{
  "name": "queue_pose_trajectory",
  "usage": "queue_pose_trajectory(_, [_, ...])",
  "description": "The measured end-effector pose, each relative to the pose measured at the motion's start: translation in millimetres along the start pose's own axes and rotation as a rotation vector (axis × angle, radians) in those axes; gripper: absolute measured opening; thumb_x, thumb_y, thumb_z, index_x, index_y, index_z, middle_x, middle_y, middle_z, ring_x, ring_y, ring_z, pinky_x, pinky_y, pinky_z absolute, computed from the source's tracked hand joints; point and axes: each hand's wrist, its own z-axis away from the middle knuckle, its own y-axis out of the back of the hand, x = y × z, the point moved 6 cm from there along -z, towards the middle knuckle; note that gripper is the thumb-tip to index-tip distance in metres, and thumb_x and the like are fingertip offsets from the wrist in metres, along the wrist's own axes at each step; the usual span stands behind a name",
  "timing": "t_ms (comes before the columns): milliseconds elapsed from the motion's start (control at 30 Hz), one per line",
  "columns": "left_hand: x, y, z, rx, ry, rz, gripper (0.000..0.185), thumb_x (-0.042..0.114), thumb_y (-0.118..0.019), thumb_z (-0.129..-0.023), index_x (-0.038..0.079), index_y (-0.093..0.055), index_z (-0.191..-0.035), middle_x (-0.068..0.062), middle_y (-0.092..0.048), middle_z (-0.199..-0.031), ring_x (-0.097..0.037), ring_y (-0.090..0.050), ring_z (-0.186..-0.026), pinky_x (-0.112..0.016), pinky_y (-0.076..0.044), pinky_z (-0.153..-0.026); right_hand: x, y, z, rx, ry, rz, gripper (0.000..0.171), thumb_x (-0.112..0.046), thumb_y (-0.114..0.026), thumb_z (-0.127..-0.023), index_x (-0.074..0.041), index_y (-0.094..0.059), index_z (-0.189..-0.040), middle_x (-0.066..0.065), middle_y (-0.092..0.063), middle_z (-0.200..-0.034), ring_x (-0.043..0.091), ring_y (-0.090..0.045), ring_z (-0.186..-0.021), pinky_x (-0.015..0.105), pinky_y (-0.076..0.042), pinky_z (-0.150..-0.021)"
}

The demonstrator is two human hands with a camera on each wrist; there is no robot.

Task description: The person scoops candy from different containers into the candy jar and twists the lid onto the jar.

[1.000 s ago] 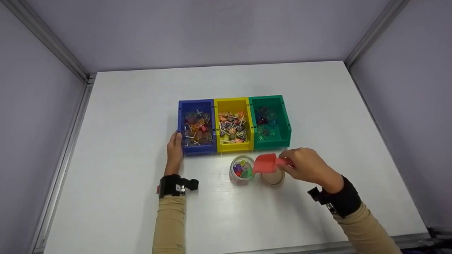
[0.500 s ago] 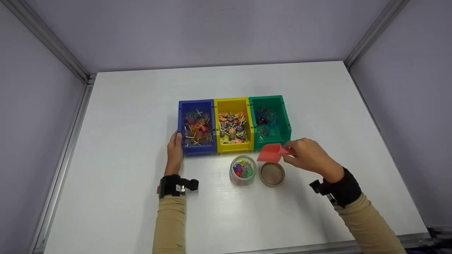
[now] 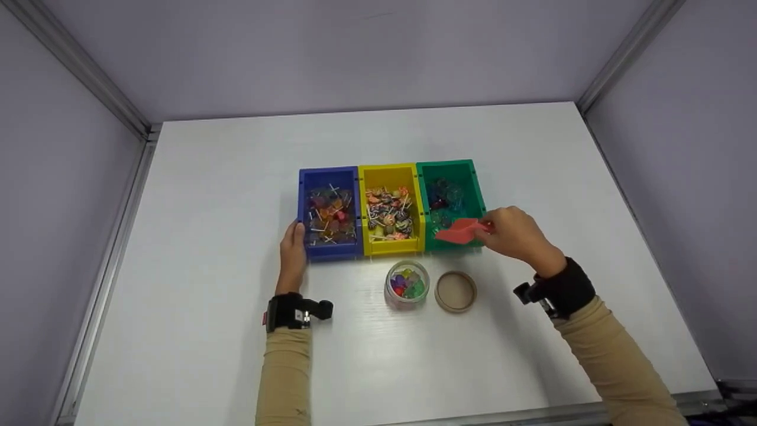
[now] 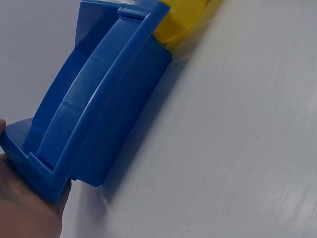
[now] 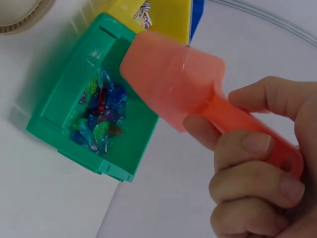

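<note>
With 12 o'clock at the far edge of the white table (image 3: pixel 366 355), the two hands are well apart, the right hand (image 3: pixel 514 234) at roughly 3 o'clock from the left hand (image 3: pixel 293 254). The right hand pinches the handle of a red scoop (image 3: pixel 458 231), the thumb along one side and the fingers curled round the other. The scoop's bowl points to 9 o'clock from that hand and lies a shade past 2 o'clock from the left one. It is over the near end of the green bin (image 3: pixel 446 168); I cannot tell whether it touches it.

The left hand grips the blue bin (image 3: pixel 334 251) at its 7-to-8 o'clock corner, the thumb at the rim. The yellow bin (image 3: pixel 388 173) stands between the blue and green ones, the three side by side. Lollipops lie in the blue and yellow bins, shiny coloured pieces in the green.

At 8 o'clock from the right hand, and between 3 and 4 from the left, an uncapped jar (image 3: pixel 404 305) holds coloured pieces. A round lid (image 3: pixel 455 291) lies just beside it at 3 o'clock. Neither hand touches jar or lid.
</note>
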Motion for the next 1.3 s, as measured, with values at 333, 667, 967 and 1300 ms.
queue_pose_trajectory(333, [-2.2, -0.4, -0.3, -0.008, 0.027, -0.001, 0.056, 0.032, -0.032, -0.106, 0.000, -0.024, -0.152, -0.020, -0.024, -0.160, -0.033, -0.019, -0.151, -0.043, -0.016, -0.127, 15.4, -8.6, -31.4, -0.073, -0.164, -0.026, 0.040, -0.014, -0.062, -0.084, -0.009, -0.044, -0.048, -0.006, -0.028, -0.048, 0.009, -0.023, -0.049, 0.022, -0.016, -0.044])
queue_pose_trajectory(667, [-1.1, -1.3, 0.1, -0.011, 0.012, 0.007, 0.056, 0.032, -0.031, -0.106, -0.001, -0.024, -0.151, -0.020, -0.025, -0.159, -0.033, -0.020, -0.151, -0.043, -0.017, -0.127, 19.9, -14.8, -51.6, -0.240, -0.308, 0.010, 0.042, -0.023, -0.062, -0.085, -0.014, -0.046, -0.047, -0.006, -0.036, -0.048, 0.012, -0.033, -0.051, 0.023, -0.025, -0.044])
queue_pose_trajectory(967, [-0.4, 0.0, 0.0, -0.001, 0.003, -0.013, 0.055, 0.032, -0.032, -0.106, 0.000, -0.027, -0.151, -0.020, -0.028, -0.158, -0.034, -0.023, -0.150, -0.044, -0.020, -0.126, 20.8, -18.5, -60.5, -0.290, -0.377, 0.038, 0.038, -0.028, -0.062, -0.086, -0.014, -0.040, -0.058, -0.003, -0.033, -0.057, 0.015, -0.036, -0.058, 0.026, -0.029, -0.048])
queue_pose_trajectory(1300, [-1.0, 0.2, -0.6, 0.001, -0.001, -0.010, 0.056, 0.032, -0.033, -0.106, -0.001, -0.027, -0.151, -0.021, -0.028, -0.158, -0.034, -0.022, -0.150, -0.044, -0.019, -0.127, 19.6, -22.1, -66.6, -0.317, -0.453, 0.066, 0.031, -0.031, -0.063, -0.086, -0.011, -0.046, -0.069, 0.001, -0.041, -0.068, 0.018, -0.042, -0.066, 0.027, -0.035, -0.051])
